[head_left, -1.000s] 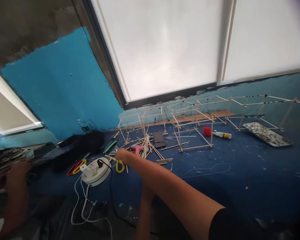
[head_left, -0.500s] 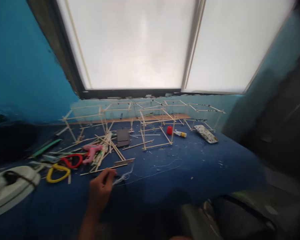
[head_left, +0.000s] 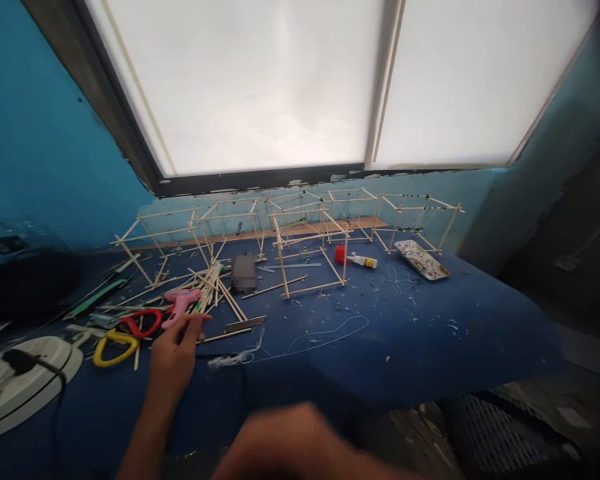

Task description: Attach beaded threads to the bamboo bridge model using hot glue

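On your table (head_left: pixel 430 340) lie one pink glue gun (head_left: pixel 182 301), one red loop handle (head_left: pixel 132 326), one yellow loop handle (head_left: pixel 111 363) and one thread tangle (head_left: pixel 233 360). Your left hand (head_left: pixel 174 350) reaches forward by the gun's grip, fingers bent; your right hand (head_left: pixel 290 440) blurs low in front. You cannot tell whether either's fingers grip anything.

Stick frames (head_left: pixel 313 237) behind open front tabletop (head_left: pixel 425 353)
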`<action>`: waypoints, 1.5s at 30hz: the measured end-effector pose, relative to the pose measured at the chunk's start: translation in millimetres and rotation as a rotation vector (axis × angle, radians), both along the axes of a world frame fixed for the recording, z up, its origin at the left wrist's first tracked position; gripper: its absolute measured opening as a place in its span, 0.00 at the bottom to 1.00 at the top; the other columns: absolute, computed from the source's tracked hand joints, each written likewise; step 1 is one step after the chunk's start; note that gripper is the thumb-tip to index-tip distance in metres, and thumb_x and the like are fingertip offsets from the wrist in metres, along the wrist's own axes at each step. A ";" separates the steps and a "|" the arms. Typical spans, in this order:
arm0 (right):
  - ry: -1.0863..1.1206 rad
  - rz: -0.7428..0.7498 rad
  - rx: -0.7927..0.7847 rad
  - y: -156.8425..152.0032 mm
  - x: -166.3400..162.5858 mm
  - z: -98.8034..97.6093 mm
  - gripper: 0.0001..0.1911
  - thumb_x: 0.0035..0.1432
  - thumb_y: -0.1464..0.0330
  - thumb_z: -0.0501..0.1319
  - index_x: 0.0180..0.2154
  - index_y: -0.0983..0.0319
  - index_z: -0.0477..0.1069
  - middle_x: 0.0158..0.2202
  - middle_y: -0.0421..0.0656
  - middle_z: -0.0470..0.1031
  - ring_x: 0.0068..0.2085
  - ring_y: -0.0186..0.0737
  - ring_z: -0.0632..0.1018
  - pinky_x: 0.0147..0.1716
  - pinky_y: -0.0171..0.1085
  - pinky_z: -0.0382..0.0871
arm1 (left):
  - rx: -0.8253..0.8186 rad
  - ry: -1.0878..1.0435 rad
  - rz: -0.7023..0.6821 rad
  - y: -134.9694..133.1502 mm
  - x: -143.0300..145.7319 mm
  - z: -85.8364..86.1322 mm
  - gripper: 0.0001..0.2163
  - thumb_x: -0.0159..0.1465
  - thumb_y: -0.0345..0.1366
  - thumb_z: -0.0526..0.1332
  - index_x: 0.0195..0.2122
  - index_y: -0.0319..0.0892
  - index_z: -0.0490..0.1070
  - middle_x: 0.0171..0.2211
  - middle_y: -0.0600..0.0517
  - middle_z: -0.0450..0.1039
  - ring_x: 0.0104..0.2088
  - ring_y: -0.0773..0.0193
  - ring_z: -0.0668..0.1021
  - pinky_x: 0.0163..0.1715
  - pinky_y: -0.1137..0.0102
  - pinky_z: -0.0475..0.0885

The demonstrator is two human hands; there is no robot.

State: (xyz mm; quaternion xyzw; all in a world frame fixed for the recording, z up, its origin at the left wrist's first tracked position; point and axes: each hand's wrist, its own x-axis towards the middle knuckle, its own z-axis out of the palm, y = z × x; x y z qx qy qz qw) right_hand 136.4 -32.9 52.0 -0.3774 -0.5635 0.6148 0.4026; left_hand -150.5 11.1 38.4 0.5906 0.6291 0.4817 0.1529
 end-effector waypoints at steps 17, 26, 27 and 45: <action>-0.823 -0.151 0.481 26.0 29.0 -44.8 0.10 0.63 0.75 0.58 0.33 0.60 0.76 0.36 0.44 0.78 0.41 0.45 0.74 0.42 0.41 0.65 | 0.274 0.353 0.081 -48.4 50.2 -26.4 0.14 0.66 0.31 0.53 0.52 0.44 0.68 0.54 0.42 0.71 0.58 0.47 0.71 0.59 0.48 0.65; -0.670 -0.528 0.471 15.9 85.3 -40.7 0.13 0.66 0.64 0.54 0.42 0.60 0.76 0.42 0.46 0.79 0.39 0.44 0.76 0.41 0.42 0.68 | 0.245 0.354 0.027 -53.6 42.6 -27.0 0.10 0.67 0.34 0.55 0.46 0.46 0.73 0.48 0.47 0.74 0.52 0.52 0.75 0.52 0.57 0.71; -0.666 -0.559 0.459 11.1 93.2 -43.0 0.13 0.65 0.62 0.55 0.42 0.60 0.76 0.41 0.45 0.79 0.38 0.44 0.76 0.39 0.42 0.68 | 0.224 0.340 0.066 -54.3 35.8 -27.0 0.10 0.67 0.35 0.56 0.47 0.46 0.73 0.47 0.48 0.75 0.49 0.53 0.76 0.48 0.60 0.73; -0.629 -0.705 0.348 -51.5 95.8 -68.0 0.19 0.55 0.49 0.60 0.39 0.54 0.80 0.40 0.43 0.81 0.38 0.47 0.80 0.21 0.35 0.69 | -0.280 0.710 0.547 -5.4 -51.0 6.3 0.14 0.66 0.34 0.53 0.46 0.35 0.75 0.47 0.30 0.76 0.49 0.38 0.78 0.44 0.51 0.73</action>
